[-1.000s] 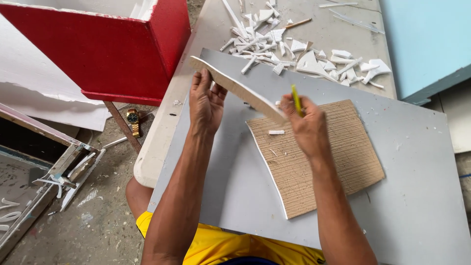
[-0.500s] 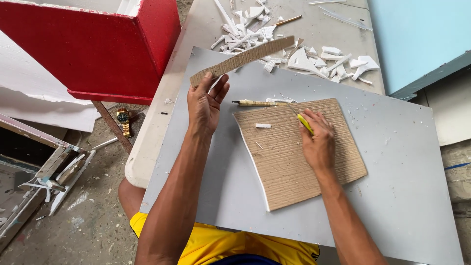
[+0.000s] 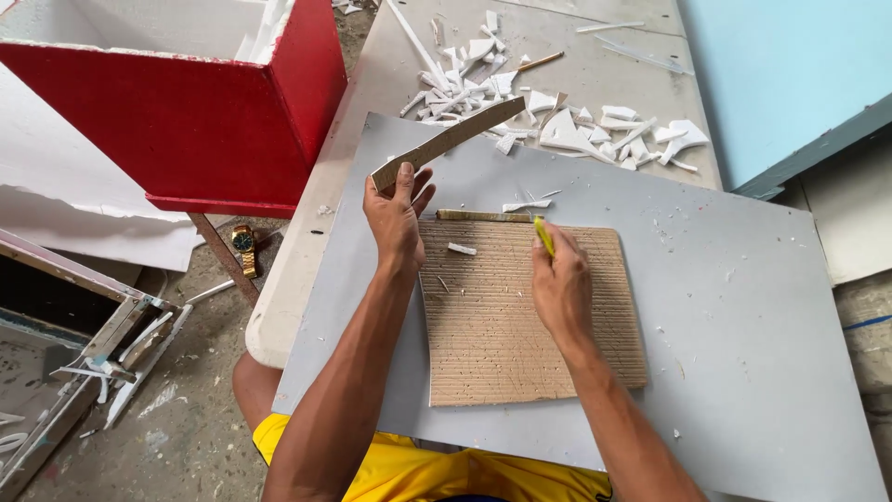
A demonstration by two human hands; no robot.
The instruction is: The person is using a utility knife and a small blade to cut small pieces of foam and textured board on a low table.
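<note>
Far left, down on the floor (image 3: 186, 437), there's dusty concrete w/ a metal frame (image 3: 84, 344) and white scraps; a wristwatch (image 3: 244, 244) lies by a table leg. Anyone stepping back could crush it.

Next, a red box (image 3: 186, 102) w/ white foam insides sits raised beside the table (image 3: 362, 102). It looks light and boxy, so an elbow knock could prob. tip it.

The left hand (image 3: 395, 214) has a closed grip on one end of a long cardboard strip (image 3: 446, 141), lifted at a slant above the grey sheet (image 3: 743, 307). The strip is thin, brown, ribbed. Held only at one end, it could sag, crease or slip out.

Under both wrists lies the cardboard panel (image 3: 520, 335), flat on the grey sheet, corrugated w/ fine ridges, corners rounded, a few white crumbs on it. A narrow brown offcut (image 3: 483, 216) lies along its top edge.

The right hand (image 3: 557, 288) is closed around a yellow cutter (image 3: 544, 234), tip at the panel's top edge. Blade not clear to me. If it skids along the ridges, the cut wanders; the left fingers are near enough to get nicked.

Beyond, white foam shards (image 3: 567, 116) are scattered, sharp-angled and brittle-looking. They could get under the sheet and make it rock. Far right is a smooth pale blue board (image 3: 780, 74).
</note>
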